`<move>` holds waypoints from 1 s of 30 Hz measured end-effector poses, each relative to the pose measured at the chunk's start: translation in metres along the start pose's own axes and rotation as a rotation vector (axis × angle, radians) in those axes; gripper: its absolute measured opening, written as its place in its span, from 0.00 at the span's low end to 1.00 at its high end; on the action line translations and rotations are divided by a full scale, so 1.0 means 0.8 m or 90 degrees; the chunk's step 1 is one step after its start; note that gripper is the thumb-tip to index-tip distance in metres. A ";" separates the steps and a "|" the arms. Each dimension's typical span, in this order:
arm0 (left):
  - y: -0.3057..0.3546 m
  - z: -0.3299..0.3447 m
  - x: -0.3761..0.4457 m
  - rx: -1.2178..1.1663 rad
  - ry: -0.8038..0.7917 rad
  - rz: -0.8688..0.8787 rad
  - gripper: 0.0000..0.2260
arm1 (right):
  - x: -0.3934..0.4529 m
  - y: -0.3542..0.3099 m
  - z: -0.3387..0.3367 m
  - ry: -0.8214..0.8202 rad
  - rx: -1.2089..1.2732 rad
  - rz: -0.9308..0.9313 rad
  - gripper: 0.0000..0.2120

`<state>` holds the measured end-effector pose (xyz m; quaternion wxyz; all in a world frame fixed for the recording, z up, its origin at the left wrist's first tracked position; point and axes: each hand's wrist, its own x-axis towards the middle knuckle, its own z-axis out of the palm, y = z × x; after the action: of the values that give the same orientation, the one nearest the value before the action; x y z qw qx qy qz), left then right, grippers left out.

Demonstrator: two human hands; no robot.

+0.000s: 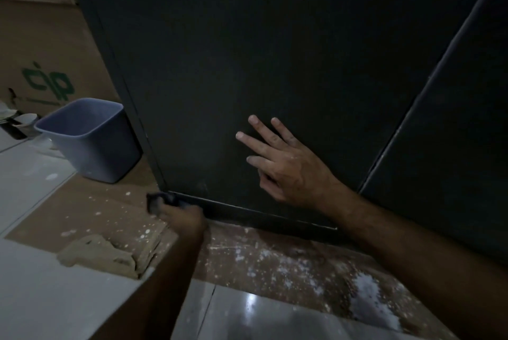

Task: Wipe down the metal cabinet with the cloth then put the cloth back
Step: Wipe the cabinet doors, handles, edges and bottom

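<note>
Head view: right hand [286, 163] flat, fingers spread, braced against the lower face of the metal cabinet [275, 50]. Left hand [181, 216] blurred, gripping the dark cloth [160, 202] at the cabinet's bottom left corner, along the base ledge, above the paint-spattered cardboard [90, 210]. Best done by pressing firmly along that ledge, edge to edge. Blue bin [90, 138] beside the cabinet's left edge.

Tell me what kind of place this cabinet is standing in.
Probably a room under renovation or painting, perhaps a storeroom. Paint-spattered cardboard sheets cover the tiled floor, a large printed carton leans at the back, and a blue plastic bin stands beside the dark metal cabinet.
</note>
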<state>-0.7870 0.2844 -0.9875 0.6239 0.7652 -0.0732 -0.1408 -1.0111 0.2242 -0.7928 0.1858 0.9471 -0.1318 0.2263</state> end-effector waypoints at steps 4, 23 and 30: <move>-0.008 0.005 -0.089 -0.002 -0.133 0.079 0.29 | 0.003 -0.003 0.010 0.018 -0.013 0.003 0.12; 0.019 -0.013 -0.017 -0.009 -0.058 0.167 0.29 | -0.003 0.005 -0.009 -0.030 0.001 -0.020 0.10; -0.012 0.014 -0.156 0.024 -0.311 0.212 0.26 | -0.001 0.006 -0.010 -0.027 -0.001 -0.027 0.09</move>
<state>-0.9095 0.3114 -0.9835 0.5882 0.6975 -0.3482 -0.2153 -1.0164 0.2235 -0.7851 0.1882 0.9541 -0.1161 0.2021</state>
